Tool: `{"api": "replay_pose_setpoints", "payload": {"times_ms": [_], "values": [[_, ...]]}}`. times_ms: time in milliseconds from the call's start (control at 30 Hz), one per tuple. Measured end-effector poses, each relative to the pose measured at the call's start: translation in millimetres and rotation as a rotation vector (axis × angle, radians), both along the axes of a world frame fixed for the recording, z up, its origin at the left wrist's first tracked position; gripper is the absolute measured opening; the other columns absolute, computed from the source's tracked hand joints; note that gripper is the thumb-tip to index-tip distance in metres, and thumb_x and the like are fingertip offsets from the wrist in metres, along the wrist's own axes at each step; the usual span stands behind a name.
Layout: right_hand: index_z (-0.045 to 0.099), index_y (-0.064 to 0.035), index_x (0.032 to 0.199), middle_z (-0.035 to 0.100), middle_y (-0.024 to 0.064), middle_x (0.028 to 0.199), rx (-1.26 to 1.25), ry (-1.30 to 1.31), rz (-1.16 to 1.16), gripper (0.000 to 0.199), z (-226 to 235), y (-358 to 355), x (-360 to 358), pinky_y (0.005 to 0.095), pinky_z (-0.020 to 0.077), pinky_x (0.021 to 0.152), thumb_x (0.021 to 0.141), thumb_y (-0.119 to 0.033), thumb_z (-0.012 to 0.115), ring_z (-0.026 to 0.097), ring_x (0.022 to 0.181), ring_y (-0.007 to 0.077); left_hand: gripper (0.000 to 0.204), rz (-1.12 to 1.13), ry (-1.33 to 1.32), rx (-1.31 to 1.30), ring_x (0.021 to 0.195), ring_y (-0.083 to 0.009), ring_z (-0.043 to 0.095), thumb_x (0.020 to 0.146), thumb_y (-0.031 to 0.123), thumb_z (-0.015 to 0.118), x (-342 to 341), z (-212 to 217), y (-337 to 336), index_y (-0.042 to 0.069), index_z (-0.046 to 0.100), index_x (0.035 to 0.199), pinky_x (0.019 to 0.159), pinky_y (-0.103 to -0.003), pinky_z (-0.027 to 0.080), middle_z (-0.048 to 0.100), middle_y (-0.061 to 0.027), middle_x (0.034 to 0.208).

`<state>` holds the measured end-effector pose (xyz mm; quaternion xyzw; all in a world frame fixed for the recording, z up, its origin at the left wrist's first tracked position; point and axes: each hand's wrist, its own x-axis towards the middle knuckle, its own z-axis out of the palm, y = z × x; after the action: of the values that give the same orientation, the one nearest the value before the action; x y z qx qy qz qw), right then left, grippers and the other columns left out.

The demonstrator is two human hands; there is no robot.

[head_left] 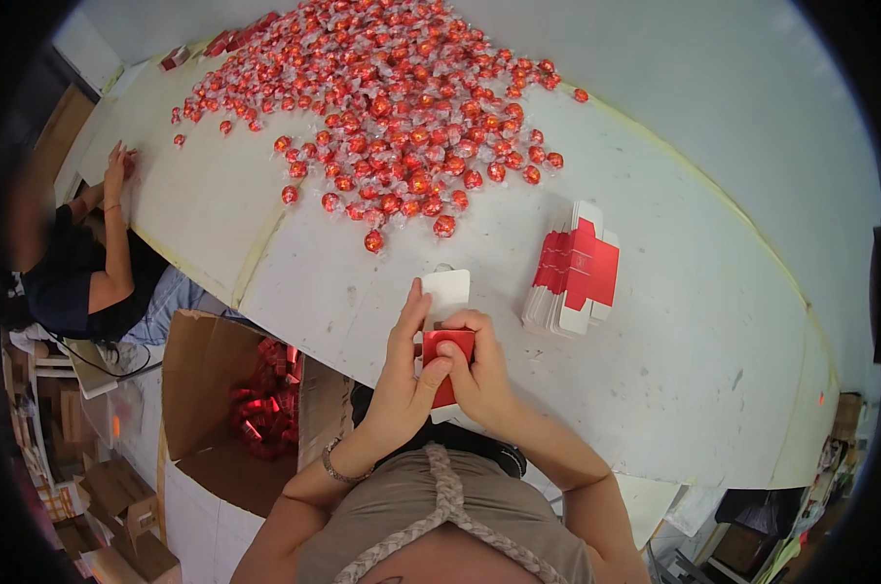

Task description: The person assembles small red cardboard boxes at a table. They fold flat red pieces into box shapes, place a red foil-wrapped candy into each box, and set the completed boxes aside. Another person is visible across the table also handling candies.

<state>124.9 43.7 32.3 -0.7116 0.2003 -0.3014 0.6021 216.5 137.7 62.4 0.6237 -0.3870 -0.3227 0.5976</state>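
Note:
Between my two hands, at the table's near edge, is a small red and white carton (447, 344) with a white flap standing up at its far end. My left hand (407, 368) wraps its left side, and the thumb presses on the red face. From the right, my right hand (483, 375) grips the same carton, its thumb also on the red face. Whether anything lies inside the carton is hidden. To the right lies a stack of flat red and white cartons (575, 271). Beyond my hands spreads a large heap of red foil-wrapped candies (402, 107) in clear twisted wrappers.
The white table (674, 370) curves around me. Below its left edge stands an open cardboard box (195, 409) with shiny red ribbon bows (267, 404) inside. Another person (100, 253) sits at the far left, hands at the table edge. Small red boxes (231, 39) lie behind the heap.

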Motion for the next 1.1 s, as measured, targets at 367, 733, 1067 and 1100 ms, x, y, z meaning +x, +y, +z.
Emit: {"api": "replay_pose_setpoints", "payload": {"times_ms": [367, 733, 1067, 1100], "values": [[0.045, -0.0008, 0.101, 0.054, 0.0096, 0.086, 0.237, 0.01, -0.061, 0.015, -19, 23, 4, 0.03, 0.0444, 0.072, 0.095, -0.015, 0.046, 0.053, 0.078, 0.017, 0.059, -0.145, -0.049, 0.05, 0.122, -0.0231, 0.04, 0.087, 0.01, 0.058, 11, -22, 19, 0.003, 0.029, 0.138, 0.1, -0.035, 0.035, 0.037, -0.0136, 0.133], [0.051, 0.0, 0.1, 0.057, 0.0103, 0.093, 0.237, 0.029, -0.043, 0.016, -21, 22, 9, 0.029, 0.0448, 0.075, 0.093, -0.014, 0.049, 0.055, 0.081, 0.018, 0.049, -0.012, -0.246, -0.036, 0.116, -0.0308, 0.046, 0.083, 0.012, 0.063, 7, -29, 21, 0.005, 0.043, 0.128, 0.097, -0.038, 0.038, 0.041, -0.0212, 0.133], [0.051, -0.0004, 0.119, 0.057, 0.0139, 0.1, 0.046, -0.012, 0.012, 0.029, -13, 21, 19, 0.0314, 0.0451, 0.082, 0.093, -0.01, 0.047, 0.057, 0.092, 0.0226, 0.047, 0.085, -0.236, 0.019, 0.117, -0.0251, 0.045, 0.087, 0.013, 0.06, 8, -28, 33, 0.004, 0.04, 0.128, 0.094, -0.035, 0.042, 0.042, -0.0147, 0.128], [0.052, -0.0001, 0.118, 0.057, 0.0139, 0.101, 0.08, -0.01, 0.018, 0.028, -13, 22, 20, 0.0314, 0.0449, 0.082, 0.093, -0.01, 0.047, 0.056, 0.092, 0.0226, 0.047, 0.075, -0.11, 0.013, 0.116, -0.024, 0.045, 0.087, 0.013, 0.059, 8, -30, 33, 0.004, 0.038, 0.129, 0.093, -0.034, 0.043, 0.042, -0.0146, 0.127]]}}
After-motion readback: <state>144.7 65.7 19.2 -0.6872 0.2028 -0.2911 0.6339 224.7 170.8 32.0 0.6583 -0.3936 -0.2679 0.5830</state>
